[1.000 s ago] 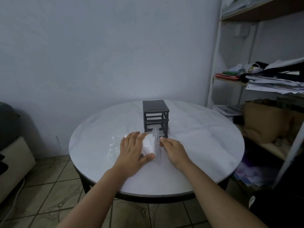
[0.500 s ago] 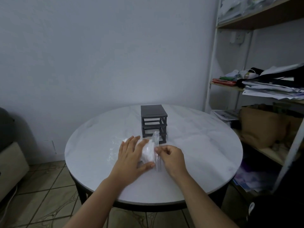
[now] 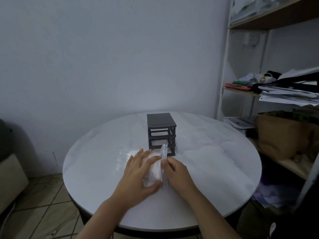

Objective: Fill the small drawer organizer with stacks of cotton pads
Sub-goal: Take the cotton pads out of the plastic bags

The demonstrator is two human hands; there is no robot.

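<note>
A small dark grey drawer organizer (image 3: 161, 128) stands upright near the middle of the round white table (image 3: 215, 161). Its frame shows open slots and no drawers that I can make out. Just in front of it lies a clear plastic bag of white cotton pads (image 3: 155, 168). My left hand (image 3: 139, 173) lies over the bag with fingers spread and the thumb under its near end, holding it down. My right hand (image 3: 177, 173) pinches the bag's upright open edge between thumb and fingertips.
A shelf unit (image 3: 276, 94) at the right holds papers, folded cloth and a brown paper bag (image 3: 283, 135). A pale wall stands behind the table. Tiled floor and a cushion (image 3: 10, 176) lie at the left.
My right hand's fingers have drawn in to a pinch at the bag's edge. The left hand stays on the bag. The view has shifted slightly.
</note>
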